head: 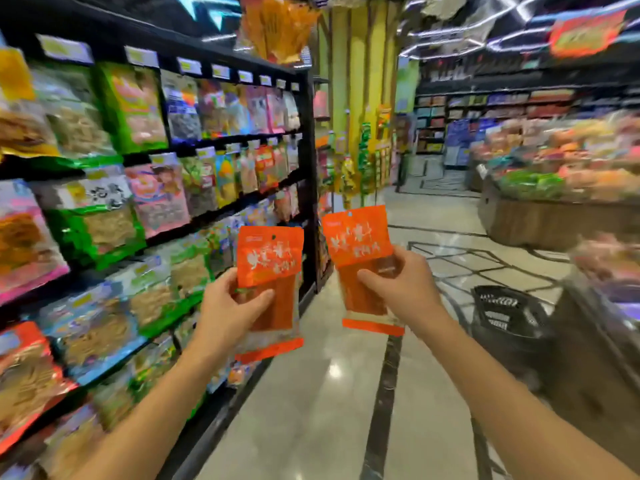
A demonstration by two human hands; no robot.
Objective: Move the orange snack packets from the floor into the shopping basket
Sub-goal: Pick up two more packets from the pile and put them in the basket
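Both hands are raised in front of me, each holding one orange snack packet upright. My left hand (pixel 230 308) grips the lower half of the left orange packet (pixel 273 258). My right hand (pixel 403 289) grips the right orange packet (pixel 356 239) by its middle. Both packets have white lettering and a clear window showing orange strips. The black shopping basket (pixel 507 315) stands on the floor to the right, below and beyond my right hand, partly hidden by a display stand.
A tall black shelf (pixel 308 188) full of snack bags runs along the left. Wooden display bins (pixel 540 220) with piled goods stand at right, one (pixel 595 341) close beside the basket. The glossy tiled aisle floor (pixel 329 393) stretches ahead between them.
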